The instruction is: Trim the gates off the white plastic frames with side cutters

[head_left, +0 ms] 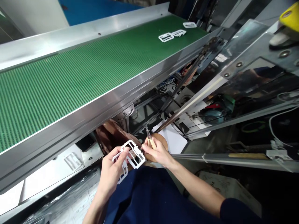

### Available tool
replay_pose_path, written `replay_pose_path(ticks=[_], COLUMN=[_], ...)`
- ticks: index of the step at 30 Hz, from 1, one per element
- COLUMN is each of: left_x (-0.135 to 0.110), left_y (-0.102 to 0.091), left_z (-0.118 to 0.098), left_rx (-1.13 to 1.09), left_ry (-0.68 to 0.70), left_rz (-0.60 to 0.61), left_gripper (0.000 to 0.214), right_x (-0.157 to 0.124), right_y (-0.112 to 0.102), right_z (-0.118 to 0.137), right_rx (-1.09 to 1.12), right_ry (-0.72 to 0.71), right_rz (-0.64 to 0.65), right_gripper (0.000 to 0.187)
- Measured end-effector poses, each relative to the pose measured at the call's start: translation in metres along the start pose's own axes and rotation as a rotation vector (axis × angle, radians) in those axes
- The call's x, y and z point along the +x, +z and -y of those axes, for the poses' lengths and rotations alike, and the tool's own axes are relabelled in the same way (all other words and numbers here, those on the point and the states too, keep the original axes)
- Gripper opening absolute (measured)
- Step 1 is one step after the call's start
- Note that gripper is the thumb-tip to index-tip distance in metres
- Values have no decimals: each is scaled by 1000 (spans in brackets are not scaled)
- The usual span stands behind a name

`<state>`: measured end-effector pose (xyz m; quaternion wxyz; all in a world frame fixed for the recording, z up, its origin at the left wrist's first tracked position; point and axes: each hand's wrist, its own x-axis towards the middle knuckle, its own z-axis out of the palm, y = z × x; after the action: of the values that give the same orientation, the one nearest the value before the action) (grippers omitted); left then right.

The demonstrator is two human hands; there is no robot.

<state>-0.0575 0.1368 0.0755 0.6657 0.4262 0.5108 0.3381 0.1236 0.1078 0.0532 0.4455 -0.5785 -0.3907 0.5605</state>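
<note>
My left hand [113, 166] is closed on white plastic frames [139, 154] with rectangular openings. At least two of them seem to be in the grip, one angled out to the right and another hanging lower. In my right hand [160, 153] is a small pair of nippers [149, 136] with pale yellow handles and a metal tip pointing up and away. The two hands are close together in front of my body, just below the conveyor's near edge. The nippers' tip is apart from the frames.
A green conveyor belt [88, 74] with metal side rails [116, 93] runs across in front. Several similar white frames [166, 37] lie at its far right end. Metal bars [198, 90] and clear panels stand at right. White paper [174, 137] lies below, beside a round brown surface [163, 140].
</note>
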Motion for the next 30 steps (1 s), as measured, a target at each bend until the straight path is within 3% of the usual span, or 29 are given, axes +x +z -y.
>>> replay_pose_path(ticks=[5,11,15,21,26,30], left_x=[2,5,12,35,52,57], left_y=[3,0,-8,-27,-34,-33], left_z=[7,14,5,-17,-12,-7], left_rx=[-145,-102,-116,117,171,201], left_ry=[-89,-63,-62,-101,-158,-111], left_rz=[40,-5,-26,243,405,467], left_gripper=[22,22,27,27,26,24], right_x=[-7,-10,-11,-7,-3,-1], right_y=[3,7,5,-3,-8,-9], right_z=[1,5,6,1,1,-1], right_rx=[78,56,32,90,168,225], right_ry=[-14,-5,2,61,137,173], right_rz=[88,84,77,195,252,258], right_gripper=[21,23,25,29,35,35])
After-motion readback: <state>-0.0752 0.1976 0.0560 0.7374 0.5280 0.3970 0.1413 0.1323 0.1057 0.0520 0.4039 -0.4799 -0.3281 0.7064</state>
